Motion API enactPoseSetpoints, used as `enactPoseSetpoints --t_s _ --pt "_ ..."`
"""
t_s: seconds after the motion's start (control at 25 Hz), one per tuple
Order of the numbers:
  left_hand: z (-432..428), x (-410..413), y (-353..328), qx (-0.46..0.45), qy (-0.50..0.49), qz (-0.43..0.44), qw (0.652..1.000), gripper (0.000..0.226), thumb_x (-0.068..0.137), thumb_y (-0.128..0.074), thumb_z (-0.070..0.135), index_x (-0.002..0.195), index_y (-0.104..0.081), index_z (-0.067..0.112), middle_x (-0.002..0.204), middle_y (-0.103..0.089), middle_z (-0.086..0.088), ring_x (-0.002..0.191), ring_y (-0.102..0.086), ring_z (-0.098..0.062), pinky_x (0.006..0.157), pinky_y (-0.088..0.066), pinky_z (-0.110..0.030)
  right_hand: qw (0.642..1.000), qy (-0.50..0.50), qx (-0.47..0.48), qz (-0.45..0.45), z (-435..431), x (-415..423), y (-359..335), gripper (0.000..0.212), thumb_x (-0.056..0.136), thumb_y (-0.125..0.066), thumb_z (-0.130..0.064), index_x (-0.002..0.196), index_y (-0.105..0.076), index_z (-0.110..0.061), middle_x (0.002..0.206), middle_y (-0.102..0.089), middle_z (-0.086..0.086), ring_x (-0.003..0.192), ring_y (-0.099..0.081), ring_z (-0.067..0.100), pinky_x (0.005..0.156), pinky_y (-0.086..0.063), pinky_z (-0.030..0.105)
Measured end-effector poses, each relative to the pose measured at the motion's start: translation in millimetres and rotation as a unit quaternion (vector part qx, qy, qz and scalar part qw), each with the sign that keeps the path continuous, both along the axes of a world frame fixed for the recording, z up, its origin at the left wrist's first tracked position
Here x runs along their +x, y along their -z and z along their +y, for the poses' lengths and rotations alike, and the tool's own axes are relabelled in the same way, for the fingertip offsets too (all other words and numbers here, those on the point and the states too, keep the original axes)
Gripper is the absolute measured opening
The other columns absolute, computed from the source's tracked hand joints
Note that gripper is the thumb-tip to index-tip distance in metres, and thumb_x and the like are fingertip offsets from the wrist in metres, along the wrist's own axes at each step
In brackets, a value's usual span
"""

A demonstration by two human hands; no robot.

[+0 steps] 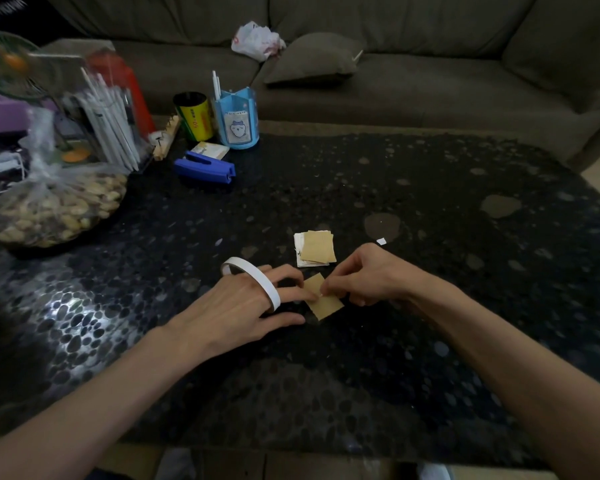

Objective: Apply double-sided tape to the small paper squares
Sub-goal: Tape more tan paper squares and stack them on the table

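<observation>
My left fingers (pixel 288 271) lay straight, pinning the square (pixel 328 304) to the bench (pixel 430 202) against sliding; the roll (pixel 264 285) hung round them. My right fingers (pixel 336 275), curled, pinched the square's middle, likely seating tape. The stack (pixel 316 249) lay just beyond.

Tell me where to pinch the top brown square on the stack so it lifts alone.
Pinch its near right corner, coming in from the right. The top brown square lies skewed on the white sheets below, so that corner juts past them. The right hand is nearest and probably suits best.
</observation>
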State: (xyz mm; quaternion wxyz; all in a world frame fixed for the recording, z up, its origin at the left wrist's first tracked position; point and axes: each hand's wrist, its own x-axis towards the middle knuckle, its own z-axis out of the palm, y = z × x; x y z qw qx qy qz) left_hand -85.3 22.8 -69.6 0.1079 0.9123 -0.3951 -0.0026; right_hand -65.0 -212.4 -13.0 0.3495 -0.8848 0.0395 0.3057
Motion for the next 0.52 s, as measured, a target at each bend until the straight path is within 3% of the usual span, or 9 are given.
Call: enactPoseSetpoints --t_s 0.16,0.36,0.52 --pt "0.1 -0.8 0.4 0.007 -0.001 -0.005 1.000 0.050 0.098 -0.026 0.068 0.139 -0.049 0.051 0.143 -0.041 0.021 0.113 -0.057 -0.005 0.081 -0.054 -0.041 0.999 0.040 0.002 0.001 -4.4 -0.5 0.5 0.010 0.096 -0.075 -0.028 0.099 -0.079 -0.019 0.085 -0.075 -0.001 0.051 -0.058 0.003 0.052 -0.046 0.019" --pt "-0.3 -0.8 0.1 -0.006 -0.001 -0.004 1.000 0.047 0.098 -0.029 0.067 0.137 -0.049 0.050 0.142 -0.042 0.020 0.110 -0.058 -0.005 0.079 -0.054 -0.041 0.999 0.025 -0.012 -0.043 0.8 -3.8 8.0 0.022 0.089 -0.081 -0.043 0.093 -0.074 -0.022 0.072 -0.070 -0.004 0.053 -0.057 0.006 0.064 -0.050 0.025" --pt "0.9 -0.2 2.2 -0.011 -0.002 0.000 1.000 0.049 0.098 -0.030 0.068 0.139 -0.052 0.050 0.142 -0.042 0.020 0.111 -0.058 -0.006 0.080 -0.055 -0.041 0.998 0.026 -0.019 -0.053 3.1 -3.5 11.8 0.023 0.086 -0.084 -0.039 0.094 -0.070 -0.022 0.072 -0.070 -0.003 0.049 -0.056 0.006 0.062 -0.050 0.024"
